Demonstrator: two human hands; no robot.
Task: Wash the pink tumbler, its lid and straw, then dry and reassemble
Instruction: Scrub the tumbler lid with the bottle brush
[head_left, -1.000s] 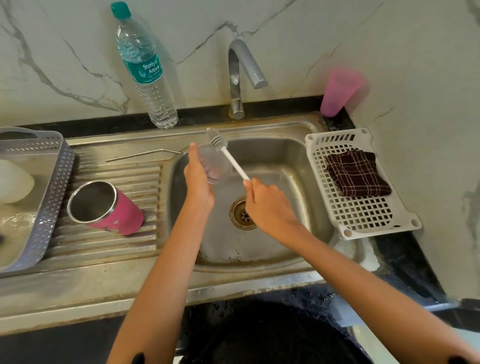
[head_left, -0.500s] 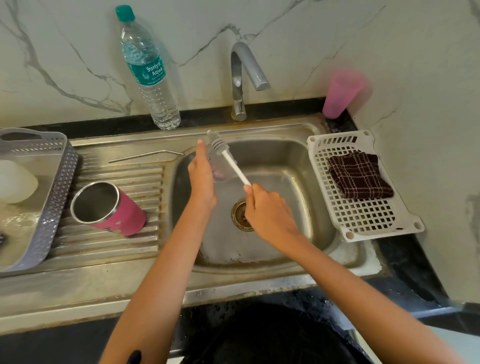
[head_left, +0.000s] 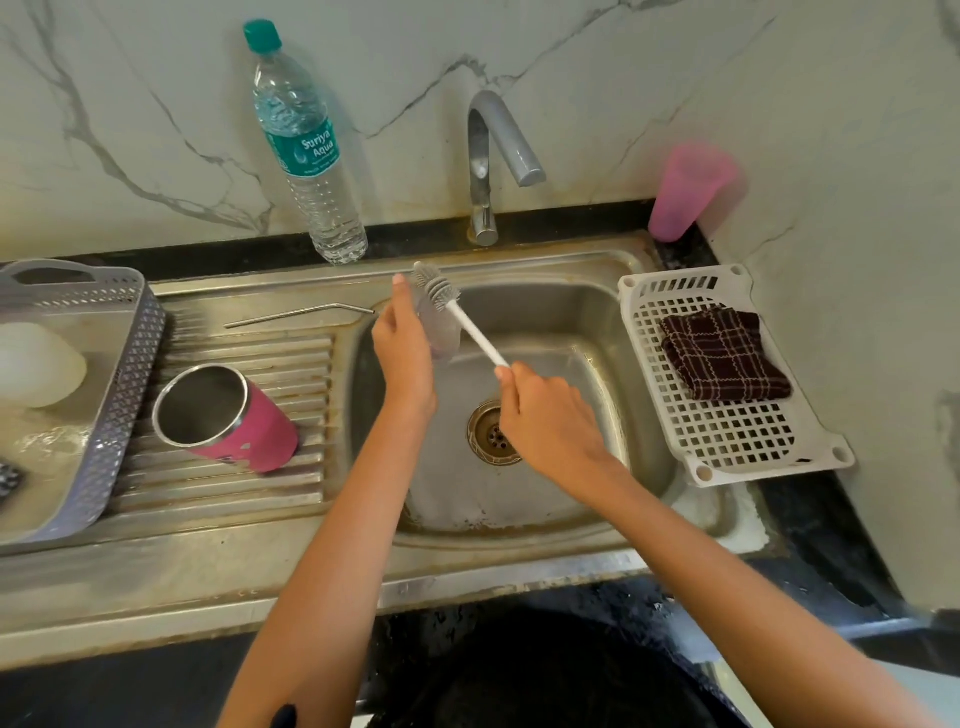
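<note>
while the left hand (head_left: 405, 358) holds the clear lid (head_left: 439, 332) upright over the back left corner of the sink (head_left: 571, 312), gripping it with one finger pointing straight up, the right hand (head_left: 545, 415) is curled tight round the thin white handle of a brush (head_left: 457, 317), whose ribbed grey head lies against the top of the lid. the lid is see-through plastic and partly hidden behind the left hand, so its shape is hard to make out. the pink tumbler (head_left: 228, 418) lies on its side on the ridged steel draining board (head_left: 234, 499) left of the bowl, its open mouth turned toward the camera, showing a shiny metal inside and rim. the straw (head_left: 301, 314), a thin metal tube with a bent end, lies flat on the board behind the tumbler, apart from it, its bent end near the left hand. both forearms cross the front edge of the sink and cover part of the bowl; the round drain (head_left: 491, 434) shows between them, just beside the right hand. at the far left a grey perforated basket (head_left: 119, 395) rests on the board with a smooth white rounded thing (head_left: 36, 364) inside. a clear water bottle (head_left: 311, 150) with a green cap and label stands against the marble wall, left of the curved metal tap (head_left: 493, 150). a frosted pink cup (head_left: 688, 192) stands in the back right corner. a white slotted tray (head_left: 727, 441) sits right of the sink, holding a folded dark checked cloth (head_left: 724, 356).
</note>
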